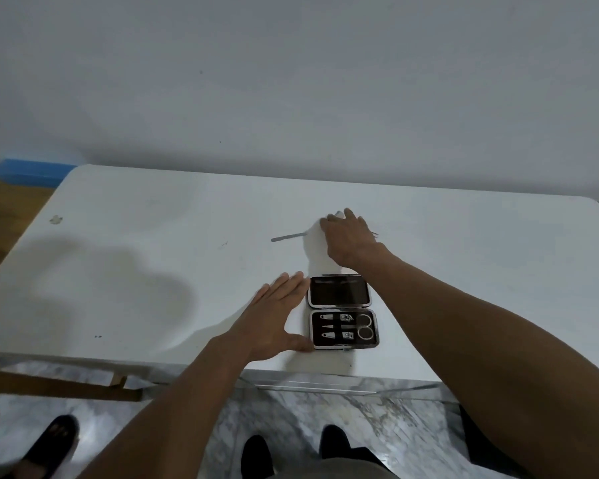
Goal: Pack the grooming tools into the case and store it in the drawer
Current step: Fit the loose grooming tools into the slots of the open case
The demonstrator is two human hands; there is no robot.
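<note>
A small dark case lies open near the front edge of the white table. Its lower half holds two nail clippers, small scissors and a pointed tool. My left hand rests flat on the table against the case's left side, thumb touching the lower half. Beyond the case, my right hand lies palm down on the table over something I cannot make out. A thin metal file lies just left of its fingers; a thin metal tip pokes out on its right.
A grey wall stands behind the table. Under the front edge, a drawer's pale rim shows above the marble floor. My dark shoes are below, another person's shoe and a wooden frame at the lower left.
</note>
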